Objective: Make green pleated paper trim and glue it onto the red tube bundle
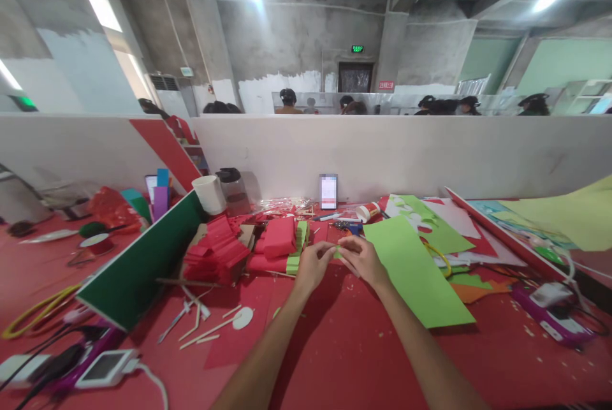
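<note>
My left hand (pixel 314 264) and my right hand (pixel 362 259) meet above the red tabletop, fingertips pinched close together. Between them shows a small piece of green paper (pixel 338 252), mostly covered by the fingers. Just left of my left hand lie folded red paper pieces (pixel 280 236) with light green strips (pixel 297 247) beside them. A large light green sheet (pixel 415 273) lies to the right, close to my right hand and forearm. Behind my right hand is a blue-handled tool (pixel 351 227), its kind hard to make out.
A heap of red paper (pixel 217 250) sits at left beside a green divider board (pixel 143 263). Wooden sticks (pixel 210 332) and a white disc (pixel 243 318) lie in front. A phone (pixel 328 191) leans on the white partition (pixel 382 155). Power strips (pixel 549 314) stand at the sides.
</note>
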`<state>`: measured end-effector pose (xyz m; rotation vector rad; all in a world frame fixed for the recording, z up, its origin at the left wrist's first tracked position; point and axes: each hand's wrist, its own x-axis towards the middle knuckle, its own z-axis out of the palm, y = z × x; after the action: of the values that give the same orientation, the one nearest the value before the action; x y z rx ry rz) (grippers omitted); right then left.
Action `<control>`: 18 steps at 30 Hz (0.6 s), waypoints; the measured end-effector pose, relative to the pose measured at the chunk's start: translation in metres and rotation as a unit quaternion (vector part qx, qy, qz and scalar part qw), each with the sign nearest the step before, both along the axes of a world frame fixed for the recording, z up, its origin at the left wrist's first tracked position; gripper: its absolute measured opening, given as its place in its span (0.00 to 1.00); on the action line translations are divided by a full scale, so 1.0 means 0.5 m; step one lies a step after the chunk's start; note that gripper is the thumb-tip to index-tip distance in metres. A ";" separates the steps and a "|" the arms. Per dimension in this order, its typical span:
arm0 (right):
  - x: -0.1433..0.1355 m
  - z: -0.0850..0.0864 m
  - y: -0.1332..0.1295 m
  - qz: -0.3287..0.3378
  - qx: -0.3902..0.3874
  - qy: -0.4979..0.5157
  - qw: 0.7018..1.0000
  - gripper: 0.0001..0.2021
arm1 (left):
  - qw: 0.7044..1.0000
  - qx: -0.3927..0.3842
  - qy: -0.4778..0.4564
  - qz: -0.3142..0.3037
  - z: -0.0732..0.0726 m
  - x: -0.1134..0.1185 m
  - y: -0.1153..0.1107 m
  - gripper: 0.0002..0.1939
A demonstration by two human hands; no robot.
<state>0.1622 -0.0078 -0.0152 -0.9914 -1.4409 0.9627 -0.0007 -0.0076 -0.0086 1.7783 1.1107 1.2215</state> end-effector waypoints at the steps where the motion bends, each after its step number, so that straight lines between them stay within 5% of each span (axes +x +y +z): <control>1: 0.000 0.000 0.000 0.003 0.001 -0.002 1.000 0.11 | 1.000 -0.001 -0.004 0.000 0.001 0.000 0.000 0.15; 18: -0.003 0.011 -0.001 -0.016 0.043 -0.049 0.998 0.06 | 0.999 0.003 0.045 0.016 0.005 0.000 -0.007 0.15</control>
<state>0.1605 -0.0082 -0.0098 -1.0059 -1.5300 0.8317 -0.0009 -0.0110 -0.0062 1.8435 1.1910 1.1743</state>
